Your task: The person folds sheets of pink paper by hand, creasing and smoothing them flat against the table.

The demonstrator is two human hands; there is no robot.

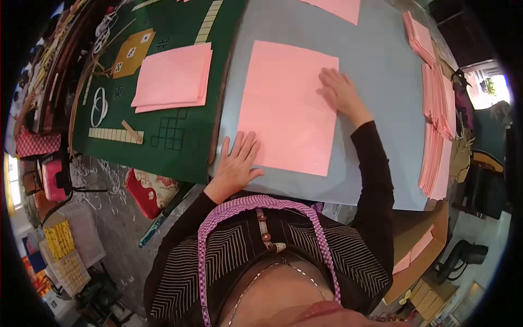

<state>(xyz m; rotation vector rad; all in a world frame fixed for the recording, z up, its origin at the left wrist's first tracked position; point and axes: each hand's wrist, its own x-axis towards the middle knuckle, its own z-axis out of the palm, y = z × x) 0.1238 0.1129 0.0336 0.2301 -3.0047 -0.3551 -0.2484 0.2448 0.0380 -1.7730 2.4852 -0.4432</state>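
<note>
Grey floor littered with white scraps [114, 204] showed beyond a green-topped table [190, 163], which adjoined the blue-grey worktop [387, 71] on its left. One pink sheet [289, 103] lay flat on the worktop, left of its middle and near the front edge. The left hand [234, 166] was open, fingers spread over the sheet's near left corner; the right hand [339, 94], also open, rested on its right side near the far corner. Neither gripped anything. This looked like a smoothing or steadying step, and any shift of the sheet called for light, even pressure. Pink stacks [436, 101] lined the worktop's right edge, and a folded pink pile [171, 79] sat on the green-topped table. Below the near right corner, a cardboard box [412, 223] held what seemed to be more pink sheets [417, 253], partly hidden.
</note>
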